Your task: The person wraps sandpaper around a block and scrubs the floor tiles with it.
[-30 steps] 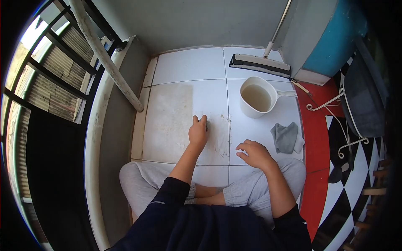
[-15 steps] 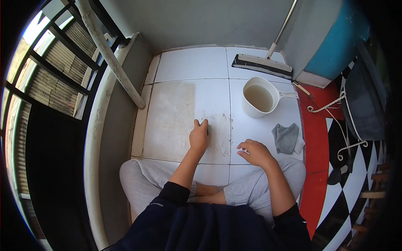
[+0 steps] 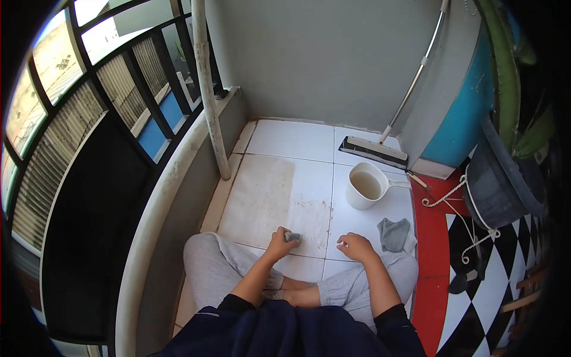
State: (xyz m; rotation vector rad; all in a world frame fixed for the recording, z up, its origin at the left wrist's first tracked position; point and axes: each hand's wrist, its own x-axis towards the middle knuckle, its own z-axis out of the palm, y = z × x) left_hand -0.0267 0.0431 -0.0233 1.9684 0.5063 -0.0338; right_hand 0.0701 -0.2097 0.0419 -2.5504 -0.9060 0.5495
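My left hand (image 3: pixel 278 244) is closed around a small grey-green sponge (image 3: pixel 292 237), low over the near part of a white floor tile (image 3: pixel 312 229). The fingers hide part of the sponge. Left of it, the tile carries a brownish stained area (image 3: pixel 256 190) with a straight right edge; dark smears mark the whiter strip. My right hand (image 3: pixel 357 246) hovers by my knee with its fingers loosely bent and apart, nothing visible in them. Nearest to it is a crumpled grey cloth (image 3: pixel 394 234). Beyond stands a white dipper (image 3: pixel 364 196) of cloudy water, its handle pointing right.
A floor squeegee (image 3: pixel 375 150) leans in the back right corner, a small wooden-handled tool (image 3: pixel 419 180) near its blade. At the right, a potted plant (image 3: pixel 502 184) sits in a white metal stand. A pole (image 3: pixel 209 101) and low wall bound the left side.
The view has tilted up, so the floor sits lower in it. My left hand has drawn the sponge nearer to me along the tile. My right hand stays beside my knee.
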